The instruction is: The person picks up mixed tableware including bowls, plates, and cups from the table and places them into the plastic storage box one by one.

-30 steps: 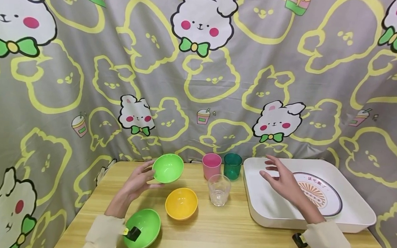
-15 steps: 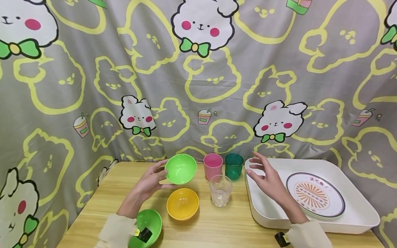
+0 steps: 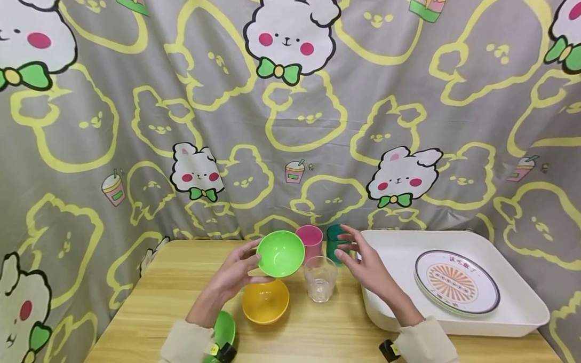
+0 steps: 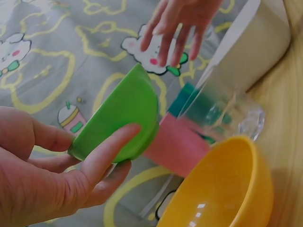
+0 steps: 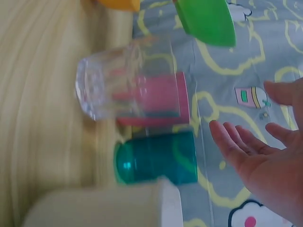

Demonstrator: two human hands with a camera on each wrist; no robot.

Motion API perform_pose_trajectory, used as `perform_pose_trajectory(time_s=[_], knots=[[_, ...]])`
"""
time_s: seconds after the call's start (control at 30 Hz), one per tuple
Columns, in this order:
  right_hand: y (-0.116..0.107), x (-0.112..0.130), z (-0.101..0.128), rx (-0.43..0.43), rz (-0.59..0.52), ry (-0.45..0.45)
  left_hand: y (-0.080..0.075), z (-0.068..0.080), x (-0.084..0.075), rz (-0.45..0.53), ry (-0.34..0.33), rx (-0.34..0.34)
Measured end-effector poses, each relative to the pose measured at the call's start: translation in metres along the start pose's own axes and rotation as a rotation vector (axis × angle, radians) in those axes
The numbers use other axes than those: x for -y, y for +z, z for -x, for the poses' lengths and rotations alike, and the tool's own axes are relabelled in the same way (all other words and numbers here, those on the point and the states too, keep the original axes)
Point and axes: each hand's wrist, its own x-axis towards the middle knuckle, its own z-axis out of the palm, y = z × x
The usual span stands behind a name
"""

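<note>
My left hand (image 3: 234, 273) grips a green bowl (image 3: 281, 254) by its left side, thumb and fingers pinching the rim and wall. The bowl is raised and tilted, its inside facing the head camera. Beneath it a yellow bowl (image 3: 265, 303) stands on the table. My right hand (image 3: 368, 261) hovers with spread fingers and holds nothing, overlapping the teal cup (image 3: 334, 242) in the head view. Beside that cup are a pink cup (image 3: 310, 240) and, nearer me, a clear glass (image 3: 320, 281). In the right wrist view the right hand (image 5: 265, 161) is apart from the cups.
A white tray (image 3: 382, 318) on the right bears a patterned plate (image 3: 457, 283), with a green rim showing under it. A second green bowl (image 3: 225, 331) is partly hidden behind my left sleeve. The patterned curtain (image 3: 321, 124) hangs along the table's back edge.
My left hand has carried the green bowl rightward, from left of the yellow bowl to above it. The right hand has moved left, from over the tray to near the teal cup.
</note>
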Motion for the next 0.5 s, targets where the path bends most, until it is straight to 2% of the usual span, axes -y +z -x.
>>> perform_pose_trajectory(time_s=[0.23, 0.5], knots=[[0.022, 0.012, -0.003, 0.027, -0.057, -0.031, 0.016, 0.000, 0.002, 0.007, 0.019, 0.020], [0.036, 0.017, -0.004, 0.049, -0.086, -0.014, 0.028, 0.001, 0.003, 0.003, 0.032, 0.047]])
